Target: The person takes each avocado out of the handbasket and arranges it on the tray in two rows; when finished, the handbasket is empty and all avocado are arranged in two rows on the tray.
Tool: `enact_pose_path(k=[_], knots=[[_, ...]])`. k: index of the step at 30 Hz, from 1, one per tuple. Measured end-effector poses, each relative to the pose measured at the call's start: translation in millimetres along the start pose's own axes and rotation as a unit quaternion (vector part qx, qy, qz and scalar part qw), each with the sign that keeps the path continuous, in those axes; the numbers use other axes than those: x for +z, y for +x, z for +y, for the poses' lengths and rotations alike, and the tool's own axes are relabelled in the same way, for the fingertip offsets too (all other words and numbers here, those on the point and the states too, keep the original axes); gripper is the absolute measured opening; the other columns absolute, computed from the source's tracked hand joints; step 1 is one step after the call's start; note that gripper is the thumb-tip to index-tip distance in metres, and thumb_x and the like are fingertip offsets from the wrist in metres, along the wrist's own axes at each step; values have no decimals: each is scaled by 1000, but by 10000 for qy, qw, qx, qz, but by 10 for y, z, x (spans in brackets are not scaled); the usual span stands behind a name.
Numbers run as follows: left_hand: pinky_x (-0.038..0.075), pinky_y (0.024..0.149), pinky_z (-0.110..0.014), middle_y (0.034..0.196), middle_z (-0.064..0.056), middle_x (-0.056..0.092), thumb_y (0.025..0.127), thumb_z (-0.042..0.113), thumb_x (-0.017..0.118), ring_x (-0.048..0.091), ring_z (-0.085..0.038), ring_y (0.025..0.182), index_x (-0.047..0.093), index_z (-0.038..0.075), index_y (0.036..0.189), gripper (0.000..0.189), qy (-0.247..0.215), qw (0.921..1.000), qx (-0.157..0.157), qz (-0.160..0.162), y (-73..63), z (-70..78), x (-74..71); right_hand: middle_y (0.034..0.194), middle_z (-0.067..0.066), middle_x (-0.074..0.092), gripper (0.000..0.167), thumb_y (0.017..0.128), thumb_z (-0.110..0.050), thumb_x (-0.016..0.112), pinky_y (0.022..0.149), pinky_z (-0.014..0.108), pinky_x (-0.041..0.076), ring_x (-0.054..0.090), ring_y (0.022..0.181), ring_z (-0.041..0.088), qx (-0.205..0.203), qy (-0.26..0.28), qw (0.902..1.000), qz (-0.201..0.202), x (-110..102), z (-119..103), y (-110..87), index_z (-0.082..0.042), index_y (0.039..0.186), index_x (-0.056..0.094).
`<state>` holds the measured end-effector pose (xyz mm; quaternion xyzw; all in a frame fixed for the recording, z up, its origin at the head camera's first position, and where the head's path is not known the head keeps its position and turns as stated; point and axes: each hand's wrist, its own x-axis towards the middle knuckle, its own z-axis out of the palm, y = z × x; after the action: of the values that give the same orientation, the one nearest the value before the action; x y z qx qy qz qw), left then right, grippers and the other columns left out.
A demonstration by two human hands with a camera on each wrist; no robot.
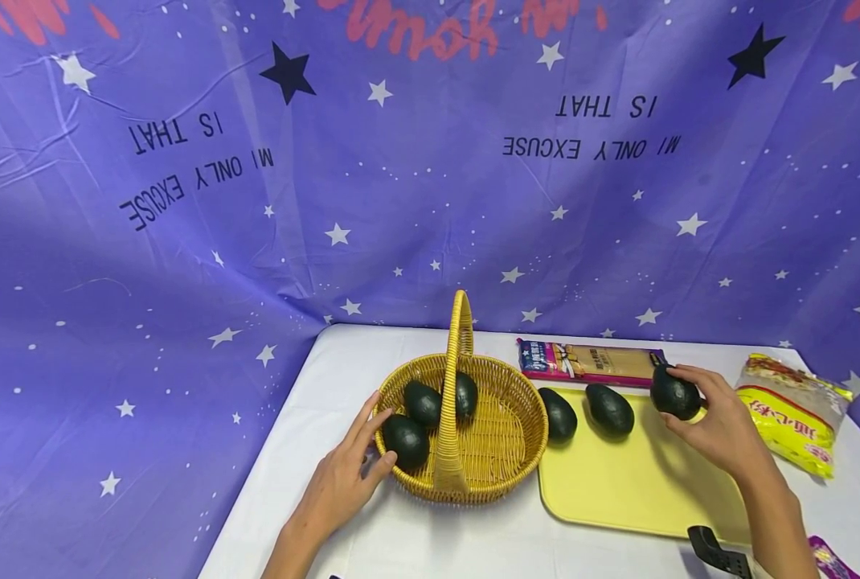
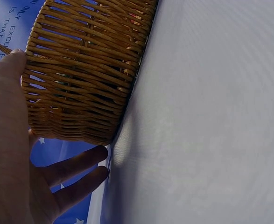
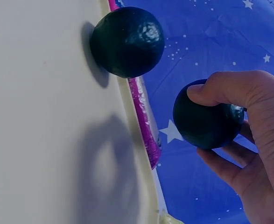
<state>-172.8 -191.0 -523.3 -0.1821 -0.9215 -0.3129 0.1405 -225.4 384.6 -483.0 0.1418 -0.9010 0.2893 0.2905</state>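
Note:
My right hand [image 1: 719, 418] grips a dark green avocado [image 1: 674, 393] above the right part of a yellow tray [image 1: 647, 498]. In the right wrist view, the thumb lies over this avocado [image 3: 207, 116], with fingers beneath it. Two more avocados rest at the tray's left side, one [image 1: 609, 410] nearer the middle and one [image 1: 558, 416] by the left edge. My left hand [image 1: 343, 474] touches the left rim of a wicker basket [image 1: 502, 478] with spread fingers. Three avocados [image 1: 423, 404] sit in the basket's left half. The left wrist view shows the basket's woven side [image 2: 80, 70] and two fingers apart from it.
A long pasta packet [image 1: 596, 362] lies behind the tray. A yellow food bag [image 1: 792, 418] lies to its right. The basket's tall handle [image 1: 453, 394] arches over its middle. A black object [image 1: 719, 551] and a purple wrapper [image 1: 828, 559] appear near the front right.

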Motion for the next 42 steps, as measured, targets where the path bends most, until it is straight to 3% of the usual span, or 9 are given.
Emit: enact_pose_path(k=[2,7,10,21,30,32,34,37,42], knots=[[55,77,-40,180,11,20,108,43,65,65,-12,93,46,27,165,62,-17,10000,-1,-4,1,1,0,132,29,62,79,60,7,95,98,1,21,51,124,17,-5,4,10000,-16,19,25,-8,3,134,67],[54,77,-39,180,12,19,108,43,65,64,-10,92,46,27,165,62,-21,10000,2,-17,-1,-1,2,131,31,61,80,60,9,95,99,-1,18,53,117,45,46,-1,9999,-160,47,76,-27,4,134,66],[55,77,-39,180,11,20,108,43,64,64,-9,93,46,27,165,62,-7,10000,4,-21,-2,-1,-1,131,33,60,80,60,9,96,99,-1,16,54,116,52,70,7,9997,-219,60,105,-37,5,134,65],[56,80,-45,180,10,20,108,41,65,68,-14,99,46,26,165,62,-49,10000,-6,-25,-5,9,-10,128,34,60,78,61,6,96,99,-1,15,54,116,55,170,23,9990,-425,90,143,-71,6,133,65],[55,78,-40,180,12,19,108,42,65,64,-7,93,46,26,165,62,-47,10000,2,-29,-2,-13,8,130,34,60,78,64,3,97,103,2,15,54,119,56,384,-40,9972,-634,123,204,-132,4,134,65],[55,77,-39,180,12,19,108,43,64,64,-6,93,46,27,165,62,-34,10000,1,-25,-4,-20,13,131,35,59,77,66,1,97,113,14,25,54,120,57,457,-80,9963,-723,128,211,-147,4,135,64],[55,77,-39,180,11,19,108,43,64,64,-5,95,46,27,165,62,-43,10000,6,-23,-5,-21,14,133,35,58,78,66,1,97,119,37,36,53,122,58,509,-86,9954,-803,134,214,-156,4,136,63],[55,78,-39,180,11,20,108,43,64,65,-6,95,46,27,165,62,-76,10000,6,-24,-4,-18,11,134,35,57,78,67,1,97,109,69,40,52,123,58,562,-107,9944,-894,140,212,-160,4,137,63],[56,78,-39,180,12,19,108,42,64,66,-7,97,46,27,165,61,-97,10000,-9,-20,-6,-11,3,134,36,57,78,66,1,97,102,76,41,52,123,58,622,-137,9931,-987,149,215,-154,4,137,63]])
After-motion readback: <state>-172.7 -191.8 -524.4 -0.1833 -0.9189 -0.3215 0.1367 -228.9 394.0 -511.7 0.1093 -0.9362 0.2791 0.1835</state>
